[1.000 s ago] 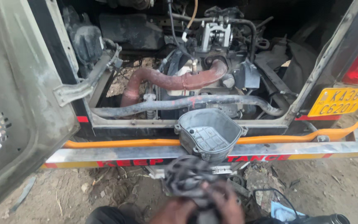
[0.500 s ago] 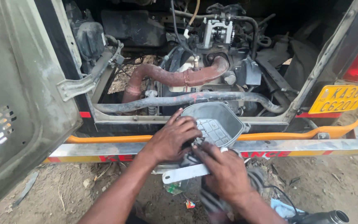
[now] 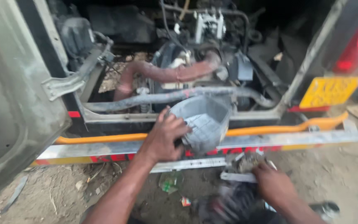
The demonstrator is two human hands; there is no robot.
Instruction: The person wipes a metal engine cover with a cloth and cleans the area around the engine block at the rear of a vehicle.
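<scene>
A grey metal engine cover, hollow side facing me, rests tilted on the vehicle's rear bumper. My left hand grips its left edge, fingers curled over the rim. Lower right, my right hand is closed on a dark crumpled rag just under the bumper, beside a flat white strip. Motion blur smears the right hand and the rag.
Behind the cover lies the open engine bay with a reddish hose, a grey pipe and wiring. The open hatch door stands at left, a yellow plate at right. Litter dots the dirt ground.
My left hand went to the cover and tipped it onto its side. My right hand dropped down and to the right with the rag. The view has moved closer.
</scene>
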